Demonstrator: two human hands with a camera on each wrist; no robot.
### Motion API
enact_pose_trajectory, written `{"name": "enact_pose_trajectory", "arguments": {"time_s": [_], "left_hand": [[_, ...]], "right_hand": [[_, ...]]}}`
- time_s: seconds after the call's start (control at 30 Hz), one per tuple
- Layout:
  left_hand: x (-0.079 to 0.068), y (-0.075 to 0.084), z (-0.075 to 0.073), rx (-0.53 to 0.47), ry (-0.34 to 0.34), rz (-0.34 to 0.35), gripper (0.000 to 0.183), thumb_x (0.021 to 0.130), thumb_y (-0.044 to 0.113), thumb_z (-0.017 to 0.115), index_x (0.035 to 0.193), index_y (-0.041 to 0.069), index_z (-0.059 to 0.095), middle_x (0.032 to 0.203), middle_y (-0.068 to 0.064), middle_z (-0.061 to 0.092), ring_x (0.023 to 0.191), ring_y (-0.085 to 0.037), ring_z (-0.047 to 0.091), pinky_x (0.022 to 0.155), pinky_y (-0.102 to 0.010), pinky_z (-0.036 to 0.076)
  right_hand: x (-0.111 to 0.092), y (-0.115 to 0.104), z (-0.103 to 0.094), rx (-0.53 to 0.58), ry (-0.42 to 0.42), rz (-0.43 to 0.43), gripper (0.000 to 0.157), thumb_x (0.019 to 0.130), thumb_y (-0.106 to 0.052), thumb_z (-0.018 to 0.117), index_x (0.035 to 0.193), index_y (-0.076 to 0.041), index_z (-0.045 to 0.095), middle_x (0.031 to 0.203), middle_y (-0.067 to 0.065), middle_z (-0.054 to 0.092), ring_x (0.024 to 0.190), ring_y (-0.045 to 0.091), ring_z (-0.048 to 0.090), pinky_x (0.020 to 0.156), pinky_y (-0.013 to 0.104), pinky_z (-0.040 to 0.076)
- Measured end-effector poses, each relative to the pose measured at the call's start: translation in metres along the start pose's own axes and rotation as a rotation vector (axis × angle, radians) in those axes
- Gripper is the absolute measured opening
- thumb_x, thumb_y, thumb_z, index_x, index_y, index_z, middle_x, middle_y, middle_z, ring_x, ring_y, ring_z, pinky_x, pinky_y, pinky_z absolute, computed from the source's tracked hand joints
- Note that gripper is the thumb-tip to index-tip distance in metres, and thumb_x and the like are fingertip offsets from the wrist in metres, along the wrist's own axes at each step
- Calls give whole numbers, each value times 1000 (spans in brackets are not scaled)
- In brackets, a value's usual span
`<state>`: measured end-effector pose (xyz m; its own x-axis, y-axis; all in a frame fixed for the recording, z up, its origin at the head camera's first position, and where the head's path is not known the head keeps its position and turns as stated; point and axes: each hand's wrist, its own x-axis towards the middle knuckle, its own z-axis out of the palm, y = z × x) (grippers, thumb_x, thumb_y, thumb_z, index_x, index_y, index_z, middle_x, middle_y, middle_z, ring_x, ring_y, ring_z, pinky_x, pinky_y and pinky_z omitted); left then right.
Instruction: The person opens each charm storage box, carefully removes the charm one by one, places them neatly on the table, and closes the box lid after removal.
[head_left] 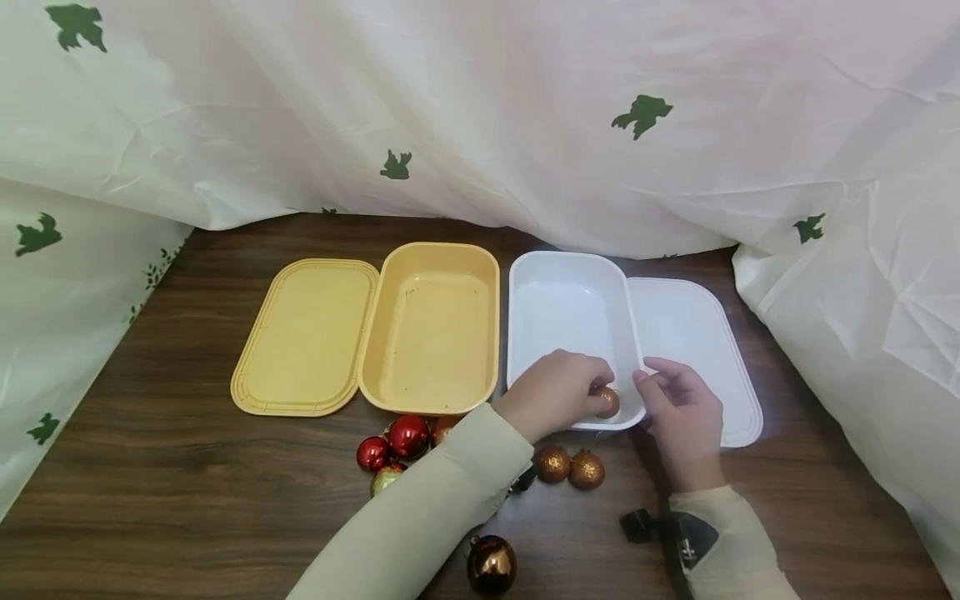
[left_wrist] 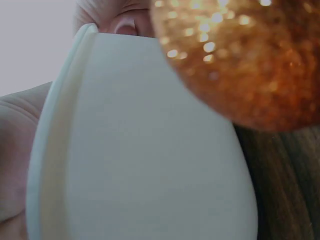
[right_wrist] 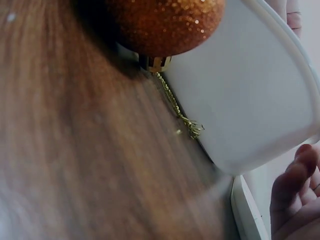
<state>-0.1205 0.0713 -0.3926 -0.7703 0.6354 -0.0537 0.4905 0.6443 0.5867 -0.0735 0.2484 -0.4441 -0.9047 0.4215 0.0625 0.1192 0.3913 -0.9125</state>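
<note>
My left hand [head_left: 558, 392] reaches over the near end of the white box [head_left: 566, 292], its fingers curled at a copper-coloured bauble [head_left: 606, 402] low inside. At the box's near right corner, my right hand [head_left: 686, 425] holds the rim between thumb and fingers. Two more copper glitter baubles [head_left: 587, 469] lie on the table just in front of the box. One glitter bauble [right_wrist: 165, 25] looms close in the right wrist view, with a gold cord trailing along the box wall. In the left wrist view, the box's end wall [left_wrist: 150, 135] fills the middle, partly covered by a glittery bauble [left_wrist: 245, 60].
Left of the white box stands a yellow box [head_left: 438, 333], with its yellow lid [head_left: 307, 333] beside it. A white lid [head_left: 690, 350] lies to the right. Red baubles [head_left: 408, 437], a gold bauble [head_left: 387, 477] and a shiny brown bauble [head_left: 491, 565] lie around my left forearm.
</note>
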Motion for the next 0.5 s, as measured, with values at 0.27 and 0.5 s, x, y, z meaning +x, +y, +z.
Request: {"name": "enact_pose_trajectory", "arguments": {"time_s": [0.27, 0.5], "left_hand": [[-5, -3, -8, 8, 64, 22, 16, 96, 28, 70, 107, 18, 76, 93, 10, 71, 80, -3, 56, 74, -15, 46], [-16, -4, -17, -92, 131, 13, 26, 96, 32, 70, 117, 18, 74, 107, 9, 74, 99, -1, 64, 90, -17, 49]], "right_hand": [[-1, -2, 2, 27, -16, -23, 25, 96, -18, 69, 117, -5, 68, 79, 5, 63, 47, 17, 60, 44, 28, 54], [-1, -2, 1, 43, -15, -33, 26, 96, -17, 69, 118, -3, 68, 78, 2, 65, 50, 15, 62, 48, 25, 55]]}}
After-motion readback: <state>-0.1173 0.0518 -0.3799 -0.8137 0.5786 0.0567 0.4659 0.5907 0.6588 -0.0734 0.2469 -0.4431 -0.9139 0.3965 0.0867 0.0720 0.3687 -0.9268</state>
